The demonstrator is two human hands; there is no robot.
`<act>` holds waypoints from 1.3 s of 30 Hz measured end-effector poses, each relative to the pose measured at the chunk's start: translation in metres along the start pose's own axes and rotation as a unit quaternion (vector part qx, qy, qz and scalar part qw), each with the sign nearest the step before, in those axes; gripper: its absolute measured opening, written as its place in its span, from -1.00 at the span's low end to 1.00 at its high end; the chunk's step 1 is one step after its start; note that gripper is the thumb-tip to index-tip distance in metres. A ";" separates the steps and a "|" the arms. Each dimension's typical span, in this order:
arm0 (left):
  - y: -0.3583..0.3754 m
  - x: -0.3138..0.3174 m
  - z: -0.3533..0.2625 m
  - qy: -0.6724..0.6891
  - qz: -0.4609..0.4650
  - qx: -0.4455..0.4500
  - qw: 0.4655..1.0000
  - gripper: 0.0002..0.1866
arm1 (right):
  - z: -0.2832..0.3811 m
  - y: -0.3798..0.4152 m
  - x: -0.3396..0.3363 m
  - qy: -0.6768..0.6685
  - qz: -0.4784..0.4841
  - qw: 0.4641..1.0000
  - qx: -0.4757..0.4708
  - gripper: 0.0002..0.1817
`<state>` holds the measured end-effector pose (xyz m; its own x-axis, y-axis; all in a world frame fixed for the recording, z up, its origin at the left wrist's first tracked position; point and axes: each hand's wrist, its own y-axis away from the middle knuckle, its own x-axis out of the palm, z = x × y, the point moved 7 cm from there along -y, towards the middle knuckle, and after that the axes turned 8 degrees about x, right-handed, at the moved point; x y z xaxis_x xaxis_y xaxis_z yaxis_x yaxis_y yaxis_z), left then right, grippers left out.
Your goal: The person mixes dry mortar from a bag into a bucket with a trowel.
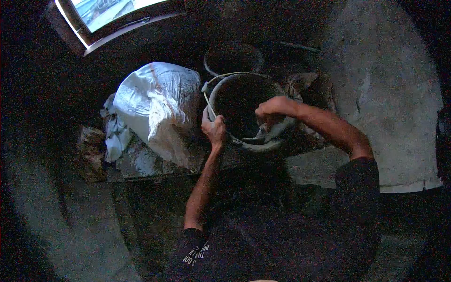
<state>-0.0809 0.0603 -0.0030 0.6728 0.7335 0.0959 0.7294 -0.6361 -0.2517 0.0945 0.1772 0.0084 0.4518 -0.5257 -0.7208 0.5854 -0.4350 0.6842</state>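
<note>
A round bucket with a pale rim and a thin wire handle stands in front of me, its inside dark. My left hand is closed on the bucket's near left rim, next to the handle. Over the right part of the opening is my right hand, its fingers curled together and pointing down into the bucket. What it holds, if anything, is lost in shadow. Below that hand, pale grey material shows along the inner near wall.
A large white sack slumps left of the bucket, with crumpled bags beside it. Behind stands a second round container. At the right lie a crumpled brown bag and a grey slab-like surface. A window is at upper left.
</note>
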 end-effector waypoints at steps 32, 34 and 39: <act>-0.001 -0.001 0.004 0.017 -0.012 0.003 1.000 -0.53 | 0.038 0.030 0.000 0.154 -0.194 0.969 -0.013 -0.86; -0.001 0.000 0.002 0.010 -0.008 -0.001 1.000 -0.54 | 0.024 0.021 -0.006 0.168 -0.178 0.969 0.006 -0.85; -0.002 -0.004 0.004 -0.021 0.001 0.008 1.000 -0.54 | 0.018 0.004 -0.034 -0.173 -0.095 0.978 -0.062 -0.75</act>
<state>-0.0855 0.0597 -0.0066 0.6684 0.7417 0.0552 0.7256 -0.6339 -0.2676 0.0694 0.1805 0.0377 0.0840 -0.6695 -0.7381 0.7233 -0.4685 0.5073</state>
